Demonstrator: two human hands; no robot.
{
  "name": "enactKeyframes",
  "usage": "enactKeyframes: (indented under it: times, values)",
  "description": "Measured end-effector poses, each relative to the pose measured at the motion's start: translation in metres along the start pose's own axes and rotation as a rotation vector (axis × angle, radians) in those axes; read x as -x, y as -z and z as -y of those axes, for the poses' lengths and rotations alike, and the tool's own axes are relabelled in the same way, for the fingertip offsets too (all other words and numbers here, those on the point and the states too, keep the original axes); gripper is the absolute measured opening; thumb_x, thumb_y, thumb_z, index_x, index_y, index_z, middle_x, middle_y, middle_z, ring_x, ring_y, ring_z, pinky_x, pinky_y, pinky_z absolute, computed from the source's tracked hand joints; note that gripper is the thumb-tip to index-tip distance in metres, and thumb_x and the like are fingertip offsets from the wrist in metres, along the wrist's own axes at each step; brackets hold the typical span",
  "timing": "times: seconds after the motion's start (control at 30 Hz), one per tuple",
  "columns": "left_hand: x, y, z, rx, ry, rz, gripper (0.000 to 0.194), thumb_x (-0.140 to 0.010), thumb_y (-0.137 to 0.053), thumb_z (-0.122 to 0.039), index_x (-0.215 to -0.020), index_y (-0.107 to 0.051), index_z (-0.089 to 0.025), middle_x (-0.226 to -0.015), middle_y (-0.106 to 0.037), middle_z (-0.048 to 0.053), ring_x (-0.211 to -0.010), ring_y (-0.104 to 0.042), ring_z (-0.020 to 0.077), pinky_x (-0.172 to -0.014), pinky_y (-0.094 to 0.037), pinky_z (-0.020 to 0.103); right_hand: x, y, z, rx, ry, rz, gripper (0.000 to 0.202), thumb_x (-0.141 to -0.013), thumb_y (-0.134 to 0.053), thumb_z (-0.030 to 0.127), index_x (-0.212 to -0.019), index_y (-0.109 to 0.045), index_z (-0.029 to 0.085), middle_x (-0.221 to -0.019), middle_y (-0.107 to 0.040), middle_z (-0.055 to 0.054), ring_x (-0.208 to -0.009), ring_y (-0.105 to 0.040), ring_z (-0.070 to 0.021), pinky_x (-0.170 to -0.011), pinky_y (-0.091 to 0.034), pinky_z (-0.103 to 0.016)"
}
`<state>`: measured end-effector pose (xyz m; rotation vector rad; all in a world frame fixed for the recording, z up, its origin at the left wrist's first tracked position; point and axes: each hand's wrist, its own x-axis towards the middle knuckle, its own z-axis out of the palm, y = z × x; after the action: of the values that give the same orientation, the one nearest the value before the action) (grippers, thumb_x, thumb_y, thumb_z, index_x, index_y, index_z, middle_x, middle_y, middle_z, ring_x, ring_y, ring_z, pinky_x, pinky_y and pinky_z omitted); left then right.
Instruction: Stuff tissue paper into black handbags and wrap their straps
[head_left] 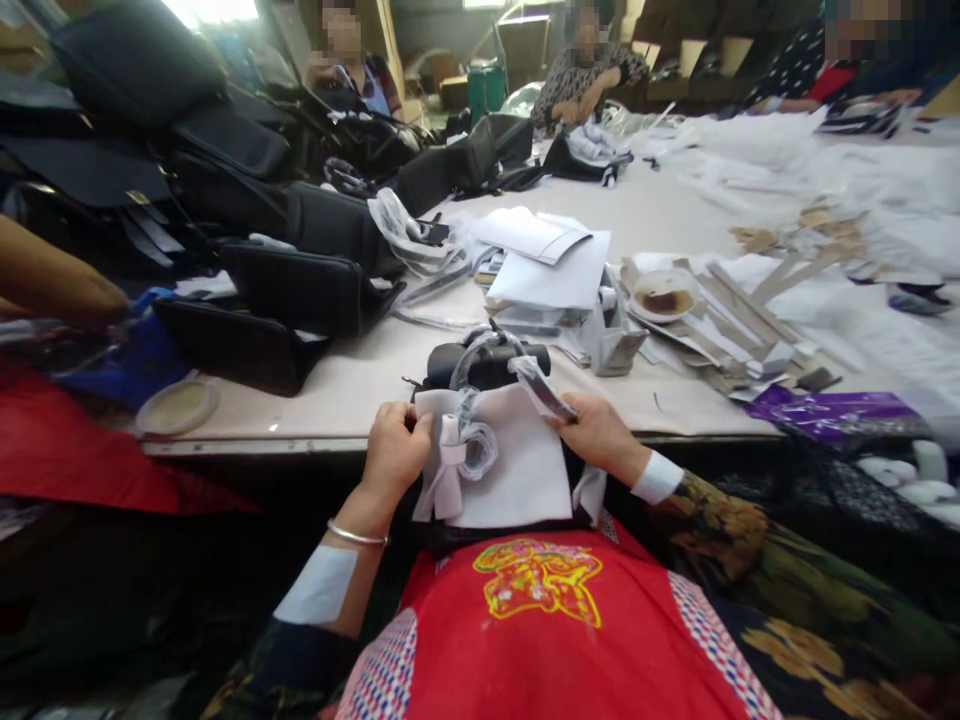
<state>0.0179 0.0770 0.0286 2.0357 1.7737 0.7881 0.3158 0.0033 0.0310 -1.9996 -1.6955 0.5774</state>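
The flat, square-cornered white sheet (529, 470) stood tilted at the near edge of the table, against a small black bag (444, 362) whose dark body showed behind it; whether anything joined the two could not be told. A pale coil of plastic-wrapped strap (480, 450) and a folded white strip (450, 480) lay against the sheet's front. The left hand (397, 447) pinched the sheet's left edge near its upper corner. The right hand (601, 437) had its fingers closed around the end of a grey, clear-wrapped handle (541, 385); whether they also caught the sheet could not be seen. Good handling, it seemed, called for a light left pinch, lest the sheet crease, and a gentle right pull, lest the wrapping tear or the coil be snagged. Farther off, loose white papers (555, 265) lay stacked beyond the bag, a shallow round white dish (666, 297) with brown residue sat to the right, and larger black bags (296, 290) crowded the left of the cream-topped table (360, 402).
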Motion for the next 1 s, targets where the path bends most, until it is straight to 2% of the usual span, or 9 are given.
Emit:
enactKeyframes:
  times: [0.07, 0.1, 0.2, 0.3, 0.47, 0.67, 0.77, 0.9, 1.0]
  values:
    - [-0.009, 0.004, -0.003, 0.085, 0.013, 0.060, 0.022, -0.081, -0.066, -0.039, -0.089, -0.063, -0.019, -0.093, -0.067, 0.008, -0.089, -0.065, 0.0250, -0.085, -0.052, 0.038, 0.000, 0.001, -0.003, -0.029, -0.033, 0.020, 0.020, -0.083, -0.062, 0.037, -0.072, -0.059, 0.021, -0.067, -0.061, -0.001, -0.066, -0.058, -0.0190, -0.062, -0.040, -0.029]
    - [-0.014, 0.005, -0.006, 0.144, 0.015, 0.089, 0.033, -0.080, -0.067, -0.042, -0.102, -0.065, -0.017, -0.102, -0.069, 0.010, -0.094, -0.066, 0.0254, -0.087, -0.052, 0.038, 0.002, 0.001, -0.004, -0.027, -0.034, 0.005, 0.020, -0.083, -0.062, 0.038, -0.074, -0.060, 0.021, -0.069, -0.062, -0.002, -0.068, -0.059, -0.0196, -0.064, -0.041, -0.029]
    - [-0.028, 0.007, -0.016, 0.242, -0.016, 0.209, 0.058, -0.079, -0.070, -0.048, -0.127, -0.061, -0.016, -0.119, -0.070, 0.013, -0.104, -0.067, 0.0265, -0.091, -0.052, 0.037, 0.008, 0.006, -0.002, -0.017, -0.039, -0.111, 0.023, -0.082, -0.067, 0.042, -0.083, -0.063, 0.019, -0.079, -0.065, -0.004, -0.075, -0.061, -0.0216, -0.069, -0.044, -0.031]
    - [-0.040, 0.008, -0.029, 0.244, -0.006, 0.319, 0.053, -0.075, -0.074, -0.049, -0.116, -0.069, -0.016, -0.105, -0.076, 0.010, -0.094, -0.069, 0.0271, -0.086, -0.053, 0.037, 0.007, 0.010, 0.004, -0.079, -0.061, -0.157, 0.034, -0.079, -0.071, 0.049, -0.091, -0.064, 0.018, -0.085, -0.067, -0.006, -0.079, -0.062, -0.0229, -0.072, -0.046, -0.033]
    - [-0.049, 0.014, -0.039, 0.442, 0.060, 0.452, 0.050, -0.065, -0.083, -0.044, -0.103, -0.074, -0.014, -0.086, -0.076, 0.006, -0.076, -0.069, 0.0235, -0.070, -0.054, 0.032, -0.006, 0.014, 0.014, -0.168, -0.137, -0.029, 0.033, -0.077, -0.072, 0.052, -0.077, -0.064, 0.020, -0.069, -0.062, -0.003, -0.068, -0.060, -0.0220, -0.061, -0.043, -0.032]
    - [-0.036, 0.018, -0.023, 0.475, -0.048, 0.373, 0.056, -0.066, -0.086, -0.040, -0.115, -0.071, -0.017, -0.101, -0.076, 0.008, -0.088, -0.071, 0.0230, -0.079, -0.055, 0.031, -0.010, 0.004, 0.012, -0.288, -0.136, -0.004, 0.036, -0.072, -0.076, 0.055, -0.075, -0.067, 0.021, -0.067, -0.063, -0.002, -0.064, -0.058, -0.0208, -0.056, -0.041, -0.031]
    - [-0.031, 0.014, -0.017, 0.518, -0.015, 0.399, 0.053, -0.067, -0.085, -0.038, -0.114, -0.071, -0.016, -0.094, -0.076, 0.006, -0.083, -0.070, 0.0218, -0.076, -0.055, 0.030, -0.014, -0.002, 0.011, -0.357, -0.130, -0.004, 0.029, -0.070, -0.076, 0.049, -0.071, -0.068, 0.021, -0.063, -0.062, -0.001, -0.061, -0.055, -0.0182, -0.056, -0.040, -0.029]
    - [-0.039, 0.015, -0.022, 0.536, 0.034, 0.343, 0.041, -0.067, -0.084, -0.034, -0.101, -0.074, -0.014, -0.082, -0.075, 0.003, -0.074, -0.069, 0.0201, -0.071, -0.055, 0.029, -0.025, 0.005, 0.022, -0.437, -0.232, 0.014, 0.028, -0.067, -0.075, 0.042, -0.060, -0.060, 0.020, -0.054, -0.050, 0.003, -0.051, -0.043, -0.0123, -0.048, -0.031, -0.025]
    - [-0.056, 0.021, -0.034, 0.522, 0.054, 0.320, 0.038, -0.068, -0.082, -0.037, -0.100, -0.075, -0.015, -0.078, -0.075, 0.002, -0.071, -0.069, 0.0204, -0.067, -0.055, 0.029, -0.037, 0.020, 0.031, -0.524, -0.191, 0.000, 0.026, -0.070, -0.071, 0.043, -0.066, -0.062, 0.018, -0.058, -0.052, 0.003, -0.053, -0.043, -0.0117, -0.050, -0.032, -0.025]
